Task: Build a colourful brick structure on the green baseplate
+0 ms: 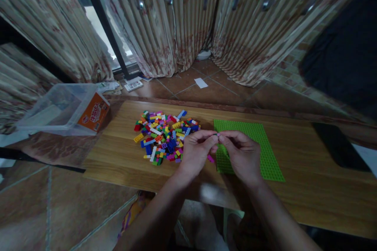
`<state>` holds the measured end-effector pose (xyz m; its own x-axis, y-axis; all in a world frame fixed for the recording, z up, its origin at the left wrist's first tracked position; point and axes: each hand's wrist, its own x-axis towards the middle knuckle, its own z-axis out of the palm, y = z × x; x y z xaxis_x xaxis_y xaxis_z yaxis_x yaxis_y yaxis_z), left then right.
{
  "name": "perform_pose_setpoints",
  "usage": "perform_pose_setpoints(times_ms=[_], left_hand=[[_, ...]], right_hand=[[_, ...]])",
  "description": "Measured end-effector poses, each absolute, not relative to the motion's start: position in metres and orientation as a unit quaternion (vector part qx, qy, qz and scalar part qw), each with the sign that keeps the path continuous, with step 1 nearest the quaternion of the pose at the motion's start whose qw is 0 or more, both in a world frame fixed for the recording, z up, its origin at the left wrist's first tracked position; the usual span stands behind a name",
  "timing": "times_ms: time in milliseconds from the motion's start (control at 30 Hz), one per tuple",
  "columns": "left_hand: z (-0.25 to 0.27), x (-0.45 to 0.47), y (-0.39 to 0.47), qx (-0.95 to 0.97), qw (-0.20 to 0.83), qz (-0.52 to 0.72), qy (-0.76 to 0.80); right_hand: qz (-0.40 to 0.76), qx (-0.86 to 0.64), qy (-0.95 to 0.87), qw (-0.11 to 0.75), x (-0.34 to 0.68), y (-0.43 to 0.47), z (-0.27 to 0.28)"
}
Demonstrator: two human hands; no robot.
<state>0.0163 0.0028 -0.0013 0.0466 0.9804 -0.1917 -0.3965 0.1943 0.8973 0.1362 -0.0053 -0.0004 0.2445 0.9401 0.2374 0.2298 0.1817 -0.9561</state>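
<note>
My left hand (198, 150) and my right hand (243, 154) meet at their fingertips, both pinched on small toy bricks (217, 135). A bit of green and pink shows between the fingers; the rest is covered. Beneath my right hand lies a green studded baseplate (268, 157), flat on the table. Left of my left hand spreads a loose pile of toy bricks (165, 141) in many colours. One magenta brick (210, 158) rests beside the baseplate's left edge, below my left hand.
The wooden table (118, 157) runs across the view. A clear plastic box (55, 113) with an orange label stands past its left end. On the right lies a dark flat object (338, 145). Striped curtains (159, 27) hang behind the tiled floor.
</note>
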Motion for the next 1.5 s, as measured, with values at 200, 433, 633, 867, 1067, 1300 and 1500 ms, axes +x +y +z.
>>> perform_pose_setpoints(times_ms=[200, 433, 633, 867, 1067, 1300, 1500], left_hand=[[0.002, -0.007, 0.015, 0.390, 0.547, 0.529, 0.518], [0.018, -0.077, 0.034, 0.290, 0.450, 0.653, 0.535], [0.027, -0.120, 0.031, 0.155, 0.448, 0.741, 0.475], [0.034, -0.145, 0.024, 0.095, 0.445, 0.771, 0.445], [0.035, -0.163, 0.020, 0.072, 0.459, 0.775, 0.428], [0.038, -0.177, 0.016, 0.058, 0.468, 0.774, 0.422], [0.039, -0.171, 0.016, 0.082, 0.484, 0.761, 0.424]], right_hand=[[0.280, -0.615, -0.611, 0.412, 0.150, 0.003, -0.020], [0.235, -0.598, -0.703, 0.305, 0.136, 0.006, -0.024], [0.258, -0.589, -0.676, 0.362, 0.128, 0.008, -0.027], [0.217, -0.532, -0.741, 0.348, 0.080, 0.041, -0.008], [0.141, -0.518, -0.826, 0.172, 0.027, 0.103, 0.007], [0.122, -0.540, -0.827, 0.097, 0.013, 0.114, -0.011], [0.247, -0.534, -0.772, 0.242, 0.024, 0.093, -0.001]])
